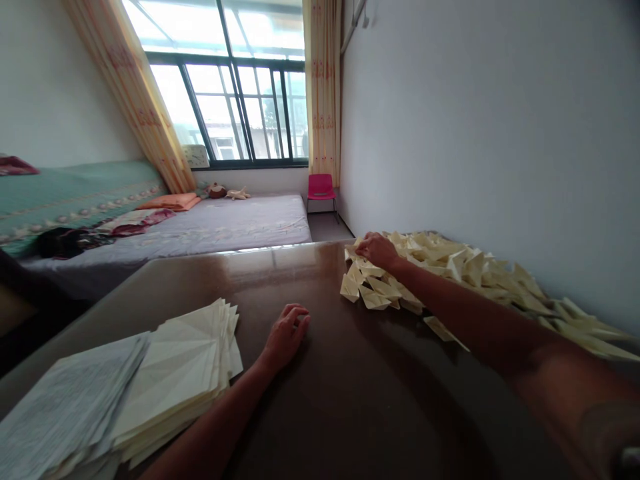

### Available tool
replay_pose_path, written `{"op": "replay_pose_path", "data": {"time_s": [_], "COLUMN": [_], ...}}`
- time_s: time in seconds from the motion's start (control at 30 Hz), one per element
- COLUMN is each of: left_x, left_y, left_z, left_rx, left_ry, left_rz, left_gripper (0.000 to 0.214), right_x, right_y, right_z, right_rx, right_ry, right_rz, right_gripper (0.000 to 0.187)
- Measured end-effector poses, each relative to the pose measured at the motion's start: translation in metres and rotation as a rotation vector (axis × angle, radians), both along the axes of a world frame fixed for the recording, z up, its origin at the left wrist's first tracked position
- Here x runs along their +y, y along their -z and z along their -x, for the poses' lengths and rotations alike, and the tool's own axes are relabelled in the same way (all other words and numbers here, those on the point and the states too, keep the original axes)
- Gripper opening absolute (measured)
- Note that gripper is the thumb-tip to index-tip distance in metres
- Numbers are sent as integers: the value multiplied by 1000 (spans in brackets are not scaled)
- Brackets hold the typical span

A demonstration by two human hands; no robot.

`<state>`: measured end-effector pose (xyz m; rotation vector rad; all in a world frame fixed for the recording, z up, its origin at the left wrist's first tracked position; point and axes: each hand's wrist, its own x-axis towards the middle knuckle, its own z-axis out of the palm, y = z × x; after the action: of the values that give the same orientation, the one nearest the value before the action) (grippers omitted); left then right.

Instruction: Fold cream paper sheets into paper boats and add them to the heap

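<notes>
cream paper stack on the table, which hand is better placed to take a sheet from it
Probably the left hand: it lies on the table close to the cream paper stack, seemingly holding nothing. The right hand is farther off, at the folded paper pieces.

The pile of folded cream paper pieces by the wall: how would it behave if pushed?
The pile of folded cream paper pieces would probably slide apart rather than move as one, since they overlap loosely. Each looks light, being thin, and its visible creases may keep it fairly stiff.
</notes>
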<state>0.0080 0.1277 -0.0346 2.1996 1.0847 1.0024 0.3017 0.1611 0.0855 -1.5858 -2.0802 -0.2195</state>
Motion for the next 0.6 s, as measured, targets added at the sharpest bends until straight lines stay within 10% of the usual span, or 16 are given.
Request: {"op": "replay_pose_path", "data": {"time_s": [0.37,0.6], "left_x": [-8,-27], "left_y": [-12,-28], "left_z": [-1,-10], "left_rx": [226,458], "left_ry": [19,114], "left_rz": [-88,-110], "left_gripper": [25,22], "right_x": [51,5], "right_y": [-17,42], "right_z": [3,86], "right_rx": [-91,-46], "right_ry": [81,-224], "right_rz": [216,321], "right_gripper": [33,19]}}
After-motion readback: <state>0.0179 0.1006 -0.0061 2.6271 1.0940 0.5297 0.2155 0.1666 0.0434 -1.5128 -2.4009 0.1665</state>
